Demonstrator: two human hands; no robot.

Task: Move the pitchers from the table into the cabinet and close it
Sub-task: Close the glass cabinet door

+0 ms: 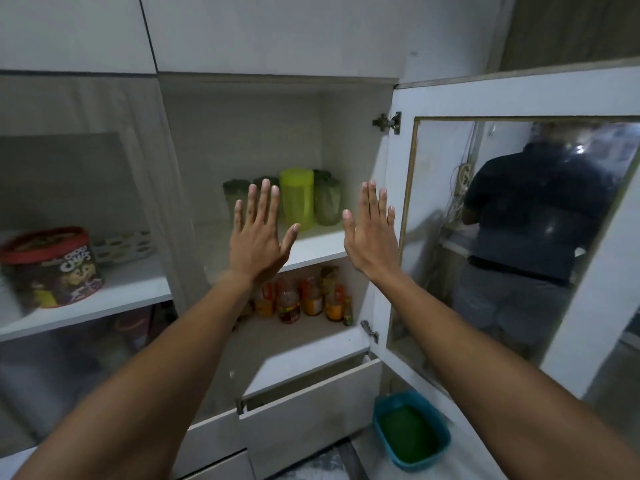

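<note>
A white cabinet stands in front of me with its right glass door swung wide open. On its upper shelf stand a lime-green pitcher and several dull green pitchers at the back. My left hand and my right hand are both raised flat before that shelf, fingers spread, palms away from me, holding nothing and touching nothing. The left hand partly hides two of the dull green pitchers.
Bottles of sauce and oil fill the lower shelf. A drawer below stands slightly open. A red-lidded cereal tub sits behind the left glass door. A blue basin lies on the floor. A person is reflected in the open door's glass.
</note>
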